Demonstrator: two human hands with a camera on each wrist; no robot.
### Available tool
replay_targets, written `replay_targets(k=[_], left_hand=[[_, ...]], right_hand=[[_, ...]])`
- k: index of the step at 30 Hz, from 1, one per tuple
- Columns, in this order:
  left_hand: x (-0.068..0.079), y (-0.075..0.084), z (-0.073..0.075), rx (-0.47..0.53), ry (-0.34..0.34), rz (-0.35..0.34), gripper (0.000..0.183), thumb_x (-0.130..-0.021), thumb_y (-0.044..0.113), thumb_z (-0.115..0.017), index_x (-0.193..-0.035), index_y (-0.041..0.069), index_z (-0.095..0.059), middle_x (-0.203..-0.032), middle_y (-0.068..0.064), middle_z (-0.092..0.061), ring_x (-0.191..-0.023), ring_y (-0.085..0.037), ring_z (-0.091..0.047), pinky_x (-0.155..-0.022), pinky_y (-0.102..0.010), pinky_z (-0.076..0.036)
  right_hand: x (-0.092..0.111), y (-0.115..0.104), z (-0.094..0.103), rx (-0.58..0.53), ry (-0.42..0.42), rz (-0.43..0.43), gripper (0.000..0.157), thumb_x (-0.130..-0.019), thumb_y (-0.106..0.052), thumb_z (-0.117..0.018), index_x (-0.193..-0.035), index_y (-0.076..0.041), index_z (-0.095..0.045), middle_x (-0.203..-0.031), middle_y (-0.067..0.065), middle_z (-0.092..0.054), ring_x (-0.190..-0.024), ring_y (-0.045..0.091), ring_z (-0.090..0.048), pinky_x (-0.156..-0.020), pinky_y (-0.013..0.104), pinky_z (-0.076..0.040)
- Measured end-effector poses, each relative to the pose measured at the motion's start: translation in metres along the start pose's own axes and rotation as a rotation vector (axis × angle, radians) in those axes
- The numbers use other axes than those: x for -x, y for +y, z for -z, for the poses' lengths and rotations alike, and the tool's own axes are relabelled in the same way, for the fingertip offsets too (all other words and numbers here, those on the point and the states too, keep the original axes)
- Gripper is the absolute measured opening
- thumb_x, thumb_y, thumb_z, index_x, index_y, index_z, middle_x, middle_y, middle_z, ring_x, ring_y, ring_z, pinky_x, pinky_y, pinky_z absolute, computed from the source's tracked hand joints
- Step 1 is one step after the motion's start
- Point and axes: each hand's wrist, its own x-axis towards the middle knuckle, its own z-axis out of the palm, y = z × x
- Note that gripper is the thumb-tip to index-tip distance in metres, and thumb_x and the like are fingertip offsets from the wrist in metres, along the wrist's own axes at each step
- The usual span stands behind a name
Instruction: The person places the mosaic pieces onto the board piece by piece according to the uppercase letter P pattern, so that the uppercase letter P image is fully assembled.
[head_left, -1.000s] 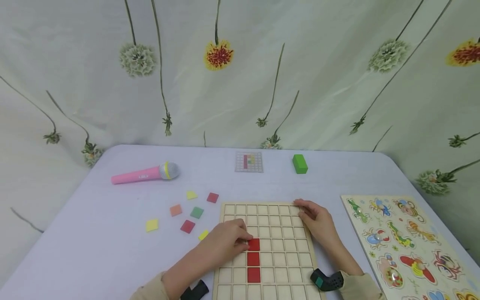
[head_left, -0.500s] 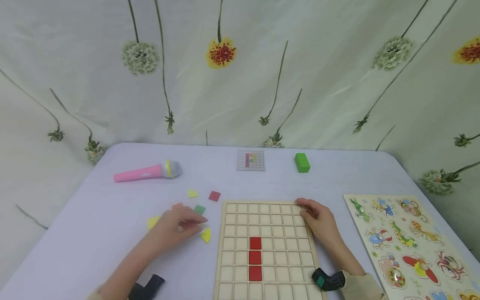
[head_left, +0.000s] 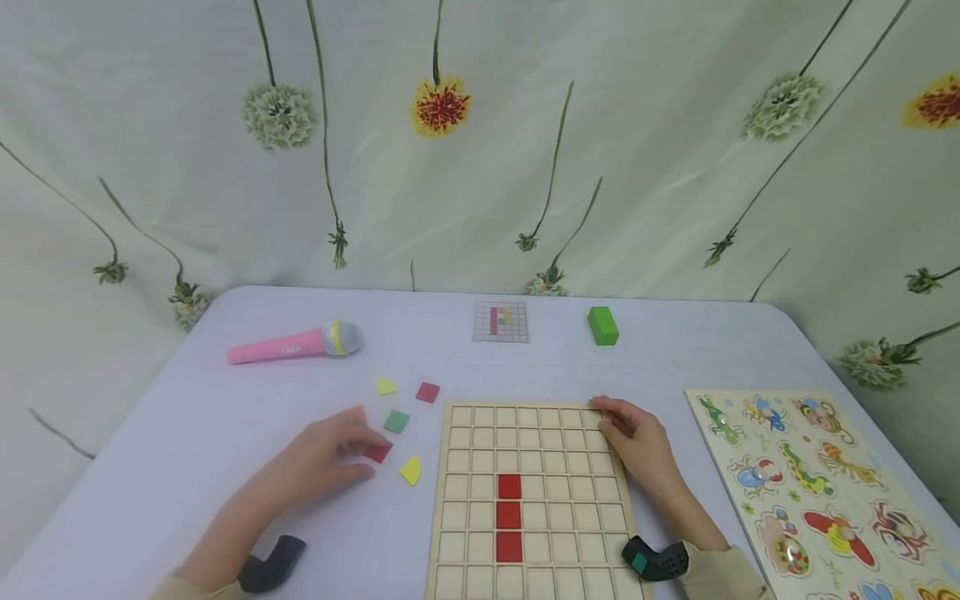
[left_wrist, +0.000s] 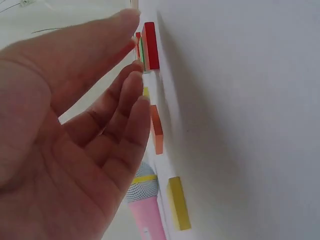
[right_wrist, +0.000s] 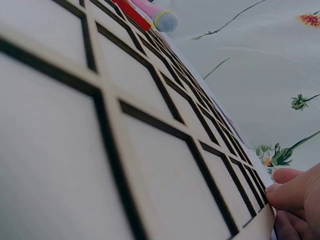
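My left hand (head_left: 318, 457) reaches over the loose tiles left of the wooden grid board (head_left: 555, 507), with thumb and fingers apart. Just at its fingertips lies a red square tile (head_left: 378, 452); the left wrist view shows that red tile (left_wrist: 150, 46) beyond the fingers, with nothing in the grasp. An orange tile (left_wrist: 157, 129) and a yellow tile (left_wrist: 179, 204) lie below the hand there. Three red tiles (head_left: 509, 515) fill a column on the board. My right hand (head_left: 636, 437) holds the board's far right corner, the thumb on its frame.
Nearby lie a green tile (head_left: 396, 421), another red tile (head_left: 427, 392) and yellow pieces (head_left: 411, 471). Behind are a pink toy microphone (head_left: 292, 344), a small pattern card (head_left: 501, 322) and a green block (head_left: 602, 325). An animal puzzle board (head_left: 817, 492) takes up the right side.
My left hand has left the top red tile on the board and moved left to the loose tiles, its thumb and fingers now spread by a red one. The right hand stays at the corner.
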Motion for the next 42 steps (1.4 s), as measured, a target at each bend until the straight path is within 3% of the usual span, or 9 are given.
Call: replay_targets(k=[7,12,15,18,22,26,29,33,42], left_hand=[[-0.011,-0.005,-0.008,-0.010,0.033,0.021,0.030,-0.074,0.014,-0.080,-0.100,0.019,-0.066,-0.094,0.008,-0.059,-0.092,-0.016,-0.056,-0.082,-0.039,-0.049],[-0.015,0.006,-0.008,-0.024,0.045,0.015,0.023,-0.075,0.012,-0.079,-0.090,0.018,-0.063,-0.082,0.010,-0.057,-0.078,-0.011,-0.053,-0.073,-0.032,-0.049],[-0.018,0.013,-0.010,0.000,0.086,-0.028,0.020,-0.076,0.011,-0.078,-0.084,0.020,-0.063,-0.076,0.013,-0.058,-0.074,-0.009,-0.054,-0.070,-0.030,-0.048],[-0.027,0.025,-0.015,0.102,0.120,-0.086,0.016,-0.077,0.011,-0.077,-0.084,0.020,-0.064,-0.076,0.014,-0.060,-0.073,-0.007,-0.056,-0.070,-0.029,-0.049],[-0.047,0.054,-0.031,0.308,0.033,-0.143,0.009,-0.082,0.013,-0.073,-0.089,0.016,-0.066,-0.080,0.010,-0.063,-0.073,-0.008,-0.059,-0.069,-0.027,-0.050],[-0.063,0.081,-0.048,0.385,-0.095,-0.165,0.007,-0.085,0.014,-0.070,-0.090,0.014,-0.067,-0.078,0.008,-0.063,-0.069,-0.010,-0.060,-0.067,-0.026,-0.050],[-0.072,0.092,-0.055,0.369,-0.118,-0.158,0.006,-0.083,0.012,-0.071,-0.086,0.014,-0.067,-0.073,0.008,-0.061,-0.065,-0.011,-0.058,-0.063,-0.026,-0.049],[-0.075,0.093,-0.062,0.323,-0.117,-0.143,0.006,-0.082,0.011,-0.072,-0.082,0.014,-0.068,-0.069,0.009,-0.059,-0.061,-0.011,-0.054,-0.059,-0.025,-0.047],[-0.072,0.097,-0.070,0.180,-0.047,-0.221,0.010,-0.080,0.008,-0.073,-0.076,0.014,-0.066,-0.066,0.012,-0.054,-0.061,-0.006,-0.051,-0.059,-0.023,-0.045]], right_hand=[[-0.001,-0.002,0.003,0.008,0.003,-0.005,0.029,-0.088,0.005,-0.058,-0.116,0.000,-0.062,-0.125,0.014,-0.056,-0.120,0.024,-0.048,-0.094,0.033,-0.041],[-0.002,-0.001,0.002,0.016,0.003,0.003,0.029,-0.088,0.006,-0.059,-0.116,0.000,-0.063,-0.125,0.014,-0.057,-0.120,0.024,-0.048,-0.093,0.031,-0.041],[-0.003,-0.001,0.001,0.020,0.004,0.003,0.028,-0.088,0.005,-0.059,-0.116,0.000,-0.063,-0.125,0.013,-0.056,-0.120,0.024,-0.048,-0.093,0.029,-0.041],[-0.003,0.000,0.001,0.018,0.006,0.000,0.028,-0.088,0.005,-0.059,-0.115,0.000,-0.063,-0.125,0.013,-0.056,-0.120,0.024,-0.048,-0.093,0.030,-0.041],[-0.002,-0.001,0.000,0.014,0.005,0.002,0.028,-0.088,0.006,-0.059,-0.115,0.001,-0.063,-0.125,0.014,-0.056,-0.119,0.025,-0.049,-0.093,0.032,-0.041],[-0.001,0.000,-0.001,0.021,0.010,0.000,0.028,-0.088,0.005,-0.059,-0.115,0.001,-0.063,-0.124,0.015,-0.057,-0.119,0.026,-0.049,-0.093,0.031,-0.041],[0.000,-0.001,-0.001,0.021,0.016,-0.005,0.028,-0.088,0.005,-0.059,-0.115,0.000,-0.063,-0.124,0.014,-0.057,-0.120,0.024,-0.048,-0.093,0.031,-0.041],[0.000,-0.002,-0.001,0.000,0.011,-0.008,0.028,-0.088,0.006,-0.059,-0.115,0.001,-0.063,-0.125,0.014,-0.057,-0.120,0.024,-0.048,-0.093,0.031,-0.041],[0.000,-0.002,0.000,-0.011,0.006,-0.006,0.028,-0.087,0.007,-0.059,-0.115,0.002,-0.063,-0.125,0.015,-0.056,-0.120,0.025,-0.049,-0.093,0.031,-0.041]])
